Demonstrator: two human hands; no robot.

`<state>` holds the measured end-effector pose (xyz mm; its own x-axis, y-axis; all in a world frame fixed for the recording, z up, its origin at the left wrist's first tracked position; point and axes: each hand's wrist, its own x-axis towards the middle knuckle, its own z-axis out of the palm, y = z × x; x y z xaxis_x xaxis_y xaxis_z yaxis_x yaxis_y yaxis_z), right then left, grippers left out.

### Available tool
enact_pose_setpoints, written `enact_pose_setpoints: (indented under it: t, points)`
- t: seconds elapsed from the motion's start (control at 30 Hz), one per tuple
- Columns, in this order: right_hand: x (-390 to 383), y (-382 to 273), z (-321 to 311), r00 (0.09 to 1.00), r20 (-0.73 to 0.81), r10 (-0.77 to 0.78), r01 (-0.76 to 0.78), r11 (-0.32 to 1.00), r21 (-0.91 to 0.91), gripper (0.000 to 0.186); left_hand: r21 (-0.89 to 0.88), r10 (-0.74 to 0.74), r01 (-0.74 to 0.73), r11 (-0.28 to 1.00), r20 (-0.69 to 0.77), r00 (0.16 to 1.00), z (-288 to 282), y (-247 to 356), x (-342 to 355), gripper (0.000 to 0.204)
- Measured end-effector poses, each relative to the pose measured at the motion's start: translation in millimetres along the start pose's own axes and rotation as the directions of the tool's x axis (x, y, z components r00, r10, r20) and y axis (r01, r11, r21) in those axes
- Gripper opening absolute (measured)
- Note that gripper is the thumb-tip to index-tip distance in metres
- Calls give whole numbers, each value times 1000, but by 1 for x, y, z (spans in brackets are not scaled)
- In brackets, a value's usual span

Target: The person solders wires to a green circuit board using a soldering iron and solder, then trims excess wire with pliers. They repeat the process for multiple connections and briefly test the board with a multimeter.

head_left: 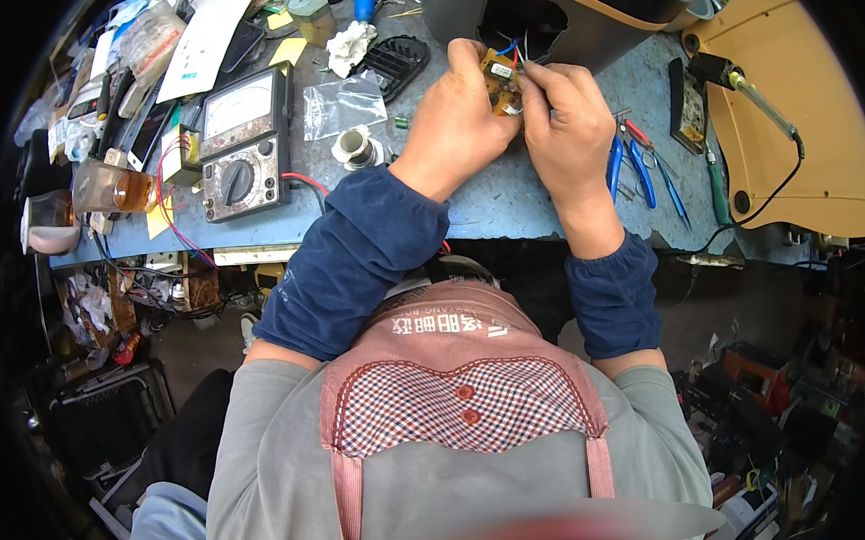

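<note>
At the upper centre, my left hand (460, 124) grips a small yellow-brown circuit board (499, 72) by its left and lower part. My right hand (571, 134) is closed, thumb and forefinger pinched at the board's right side beside thin blue, red and pale wires (516, 50); what exactly is between those fingertips is too small to make out. The wires run into a dark opening in a black appliance housing (620, 25) with an orange band, just behind the board.
Left are an analog multimeter (240, 177), an amber-liquid cup (115, 187) and clutter. Nearer the hands lie a clear bag (343, 108), metal fitting (355, 148) and black plastic part (395, 64). Right are pliers (641, 174), a soldering iron (763, 106) and a tan panel (818, 157).
</note>
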<state>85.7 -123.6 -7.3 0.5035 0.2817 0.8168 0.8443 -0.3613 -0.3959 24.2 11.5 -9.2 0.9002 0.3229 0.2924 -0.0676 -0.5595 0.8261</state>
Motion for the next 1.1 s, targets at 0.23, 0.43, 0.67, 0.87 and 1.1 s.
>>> enact_pose_setpoints:
  t: [0.23,0.43,0.67,0.87,1.1]
  points:
    - [-3,1,-3,994,12,106,-106,987,123,10,-64,-28,29,998,24,999,-3,0,0,77]
    - [-3,-2,-1,999,46,23,-25,999,47,9,-81,-28,29,996,11,1000,-2,-2,1,75]
    - [0,-2,-4,960,94,262,-276,940,199,9,-65,16,-16,998,-13,1000,0,-6,1,73]
    - [2,-7,-2,966,96,241,-255,948,188,8,-116,-35,35,993,5,999,-2,-6,3,78]
    - [-5,-6,-8,810,102,578,-559,707,433,10,-203,-70,78,976,46,996,-4,-9,5,84]
